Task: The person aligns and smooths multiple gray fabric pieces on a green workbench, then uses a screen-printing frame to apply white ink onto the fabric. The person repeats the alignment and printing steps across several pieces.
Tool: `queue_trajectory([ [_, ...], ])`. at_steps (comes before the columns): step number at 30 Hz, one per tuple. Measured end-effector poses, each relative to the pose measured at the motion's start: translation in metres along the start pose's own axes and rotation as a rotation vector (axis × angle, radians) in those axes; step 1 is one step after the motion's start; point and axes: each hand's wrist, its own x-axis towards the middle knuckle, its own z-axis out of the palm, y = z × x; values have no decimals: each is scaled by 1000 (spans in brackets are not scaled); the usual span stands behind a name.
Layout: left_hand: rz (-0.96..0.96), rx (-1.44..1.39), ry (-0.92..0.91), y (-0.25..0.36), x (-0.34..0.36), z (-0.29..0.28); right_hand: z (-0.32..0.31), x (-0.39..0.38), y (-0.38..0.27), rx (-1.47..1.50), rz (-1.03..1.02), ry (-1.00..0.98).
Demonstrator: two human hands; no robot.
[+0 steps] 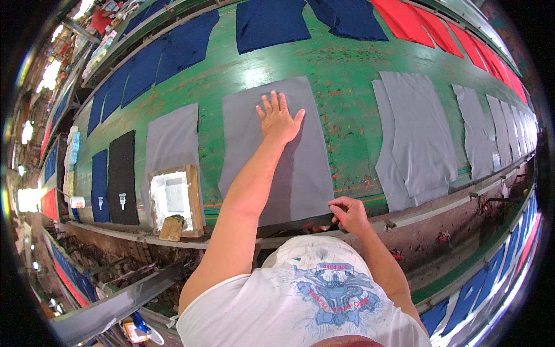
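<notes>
Nearest, a white T-shirt (231, 309) with a blue-and-red print is being worn by the person, whose body is being kept close to the table edge, seemingly so that both arms can be stretched over the work. The right hand (348, 214) is being held at the lower right corner of a grey fabric panel (304, 165), with its fingers being curled in toward the thumb; whether cloth is being gripped between them cannot be told. The panel is being spread on a green table (350, 124) directly in front of the person. Farther up it, the left hand (279, 122) is being laid palm down, its fingers and thumb being fanned well apart, probably so that the cloth is being kept flat while the corner is being aligned. A smooth, matte surface is being shown by the panel, and a broad shape that is being narrowed slightly toward the top.

To the left, a wood-framed screen (173, 194) is being rested over the lower part of another grey piece (172, 136), with a worn wooden block (171, 229) being propped at its near edge, perhaps for easy reach. To the right, overlapping grey pieces (419, 139) are being left lying, softly rippled. Farthest, navy pieces (273, 26) and red pieces (404, 23) are being lined along the opposite edge, apparently sorted by colour.
</notes>
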Motion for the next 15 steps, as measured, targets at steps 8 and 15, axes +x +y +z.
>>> queue_trajectory([
  [8,233,12,-16,51,26,9,-8,2,2,22,27,-68],
  [15,647,-566,233,35,-49,11,1,3,-12,186,23,40],
])
